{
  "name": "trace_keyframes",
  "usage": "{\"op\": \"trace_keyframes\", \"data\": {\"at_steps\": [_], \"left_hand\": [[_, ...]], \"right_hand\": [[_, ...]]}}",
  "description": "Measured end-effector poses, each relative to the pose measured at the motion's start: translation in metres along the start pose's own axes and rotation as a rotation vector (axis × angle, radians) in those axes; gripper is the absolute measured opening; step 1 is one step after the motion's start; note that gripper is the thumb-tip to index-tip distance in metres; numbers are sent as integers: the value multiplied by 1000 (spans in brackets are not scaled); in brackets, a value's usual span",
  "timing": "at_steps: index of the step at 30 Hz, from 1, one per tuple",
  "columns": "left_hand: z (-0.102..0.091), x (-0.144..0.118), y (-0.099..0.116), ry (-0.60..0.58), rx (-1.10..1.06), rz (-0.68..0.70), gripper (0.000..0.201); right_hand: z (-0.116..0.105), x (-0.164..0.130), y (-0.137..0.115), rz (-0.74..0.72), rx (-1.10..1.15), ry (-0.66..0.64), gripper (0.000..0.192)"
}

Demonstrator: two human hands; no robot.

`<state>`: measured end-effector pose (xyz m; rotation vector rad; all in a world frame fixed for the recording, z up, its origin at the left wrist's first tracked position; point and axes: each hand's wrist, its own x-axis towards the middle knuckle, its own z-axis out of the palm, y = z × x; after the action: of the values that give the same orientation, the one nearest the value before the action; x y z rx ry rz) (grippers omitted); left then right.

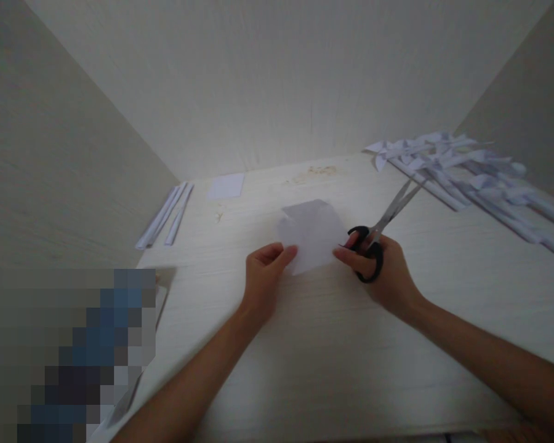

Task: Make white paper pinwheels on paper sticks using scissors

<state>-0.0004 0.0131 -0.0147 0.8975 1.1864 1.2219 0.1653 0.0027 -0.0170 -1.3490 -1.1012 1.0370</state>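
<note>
My left hand [266, 274] pinches the lower left edge of a small white sheet of paper [311, 237], which is held above the table. Slits seem to run in from its corners, though blur hides their exact shape. My right hand [383, 274] has black-handled scissors [388, 216] hooked on its fingers, blades spread apart and pointing away to the upper right. The thumb of that hand also reaches the paper's lower right edge, so both hands are at the sheet.
At the right lie several paper pinwheels [443, 157] on rolled paper sticks. Loose paper rolls [159, 218] rest at the left edge, near a flat square of paper [226, 186]. Small tan scraps [321, 171] lie by the back wall [277, 80]. A pixelated patch covers the lower left.
</note>
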Motion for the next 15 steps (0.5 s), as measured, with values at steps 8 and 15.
{"op": "trace_keyframes", "data": {"at_steps": [8,15], "left_hand": [[6,-9,-5,-145,33,-59,20],[12,-15,2,-64,203,-64,24]], "right_hand": [[-4,7,1,-18,156,-29,24],[-2,7,4,39,197,-59,24]]}}
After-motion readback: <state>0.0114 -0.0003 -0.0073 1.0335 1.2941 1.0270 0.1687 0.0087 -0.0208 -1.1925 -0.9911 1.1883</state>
